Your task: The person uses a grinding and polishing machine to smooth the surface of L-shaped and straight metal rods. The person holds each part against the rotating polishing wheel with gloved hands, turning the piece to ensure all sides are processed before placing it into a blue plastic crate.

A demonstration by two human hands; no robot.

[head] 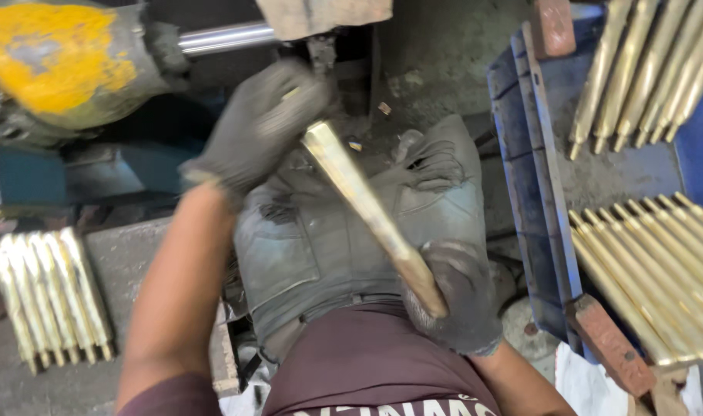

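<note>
Brass rod (367, 204) in right grip (455, 296) (gloved)

Brass-gold rod (370, 212), dark grey gloves (259, 127), yellow machine housing (55, 58)

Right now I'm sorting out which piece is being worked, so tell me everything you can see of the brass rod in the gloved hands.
The brass rod is long, faceted and yellow-gold, shiny near its upper end, duller and brownish lower down. It lies diagonally over the person's lap, upper end toward the machine. The left hand, in a dark glove, is at its top; the right hand, also gloved, grips its lower end.
</note>
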